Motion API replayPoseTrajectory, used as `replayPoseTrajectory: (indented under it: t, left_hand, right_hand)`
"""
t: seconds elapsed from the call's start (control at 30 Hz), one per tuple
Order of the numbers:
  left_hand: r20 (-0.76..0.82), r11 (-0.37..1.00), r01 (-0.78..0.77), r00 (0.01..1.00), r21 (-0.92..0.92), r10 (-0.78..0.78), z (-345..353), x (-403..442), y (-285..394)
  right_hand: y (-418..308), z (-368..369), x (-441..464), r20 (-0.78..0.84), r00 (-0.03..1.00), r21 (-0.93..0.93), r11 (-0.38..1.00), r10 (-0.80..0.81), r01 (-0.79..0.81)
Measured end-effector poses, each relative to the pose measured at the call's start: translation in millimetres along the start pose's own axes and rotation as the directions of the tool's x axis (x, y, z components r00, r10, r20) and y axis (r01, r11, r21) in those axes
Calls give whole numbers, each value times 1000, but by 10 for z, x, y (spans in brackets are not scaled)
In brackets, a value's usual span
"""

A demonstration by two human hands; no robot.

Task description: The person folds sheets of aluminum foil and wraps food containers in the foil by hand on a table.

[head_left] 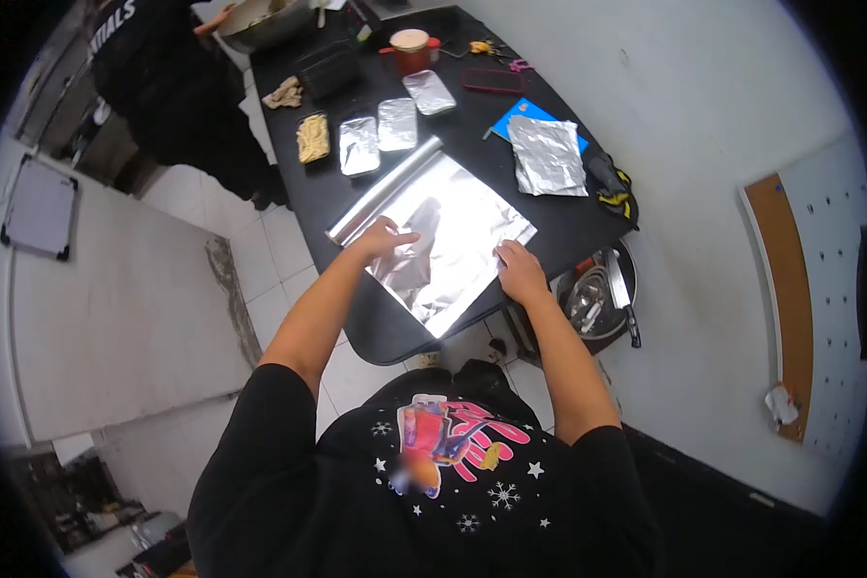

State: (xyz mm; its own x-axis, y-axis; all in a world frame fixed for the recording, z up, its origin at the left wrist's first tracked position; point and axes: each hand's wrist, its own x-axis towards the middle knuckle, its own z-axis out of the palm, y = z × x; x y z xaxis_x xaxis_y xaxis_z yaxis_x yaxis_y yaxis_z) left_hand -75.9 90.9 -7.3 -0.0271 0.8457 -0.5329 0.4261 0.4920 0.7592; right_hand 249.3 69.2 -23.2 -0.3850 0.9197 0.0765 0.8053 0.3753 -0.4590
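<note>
Handling foil (458, 217) on the table (371, 329)

Our foil lies part unrolled, reaching the near edge. Our right hand (522, 273) seems to pinch its side; our left hand (380, 241) touches it by the roll (387, 193), how firmly we cannot tell. An uneven pull could tear the foil or swing the roll into the covered trays (397, 125).

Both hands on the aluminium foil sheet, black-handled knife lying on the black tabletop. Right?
Not quite: the black-handled knife isn't on the black tabletop. The head view shows it over the metal basin beside the tabletop, handle sticking out past the rim. The rest stands: left hand and right hand are both on the aluminium foil sheet.
</note>
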Motion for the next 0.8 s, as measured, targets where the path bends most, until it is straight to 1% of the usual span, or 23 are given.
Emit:
replayPoseTrajectory:
  t: [0.03,0.07,0.1,0.17,0.2,0.23,0.27,0.3,0.33,0.37,0.4,0.43,0.47,0.5,0.57,0.6,0.67,0.7,0.73,0.77,0.8]
  left_hand:
    - [-11,982,15,1000,-188,-17,74,-20,33]
    - [26,1000,-2,1000,6,2,48,38,35]
    - [145,999,-28,989,-26,31,53,15,105]
    - [365,993,-59,927,-98,91,59,-199,355]
    - [390,998,-51,919,-35,61,136,-353,529]
    - [331,971,-212,913,-113,238,307,-420,503]
    - [392,928,-373,856,16,337,417,-691,781]
    - [389,750,-638,744,174,543,650,-718,700]
    - [487,890,-382,844,251,225,779,-1063,1058]
    - [513,792,-588,737,163,441,967,-1253,1109]
    - [618,839,-465,757,283,211,1095,-1444,1315]
    - [653,804,-514,725,300,220,1320,-1445,1218]
    - [618,664,-690,664,289,421,1525,-1439,1031]
    - [640,633,-728,622,262,451,1606,-1489,1011]
    - [684,566,-798,532,207,500,1723,-1545,984]
    - [617,530,-833,504,162,604,1772,-1538,977]
    - [470,752,-644,711,137,523,1820,-1291,1073]
    - [395,841,-530,799,107,454,1817,-1126,1179]
    - [258,815,-551,825,177,502,1815,-839,1206]
    - [117,790,-560,827,250,549,1811,-497,1184]
    - [44,812,-523,846,260,531,1807,-224,1179]
  right_hand:
    - [-2,4,11,4,1000,15,1000,6,-6]
    - [-3,2,7,5,1000,30,999,10,-10]
    - [-6,-4,-15,-26,999,73,997,41,-39]
    - [-34,-20,-27,-81,992,160,984,96,-82]
    - [-59,-27,-37,-179,976,317,947,122,-61]
    - [-134,-105,-38,-98,947,542,815,305,-206]
    - [-264,-285,-44,24,891,722,608,453,-329]
    - [-399,-513,-91,180,812,839,344,554,-421]
    - [-558,-840,-159,310,737,867,139,601,-478]
    - [-567,-970,-229,286,745,899,101,602,-427]
    - [-471,-957,-297,230,775,939,75,588,-336]
    - [-334,-911,-355,170,802,970,48,573,-239]
    - [-161,-827,-404,138,732,932,162,668,-323]
    - [-238,-968,-458,67,727,912,254,683,-323]
    - [53,-842,-616,127,647,887,205,752,-413]
    - [125,-833,-686,154,572,861,174,806,-478]
    - [241,-798,-834,196,405,799,94,893,-594]
    - [282,-754,-902,208,403,834,53,891,-549]
    - [319,-693,-972,221,401,865,12,889,-502]
    - [359,-619,-1043,233,401,891,-29,886,-453]
    - [462,-486,-1119,240,433,907,-42,869,-419]
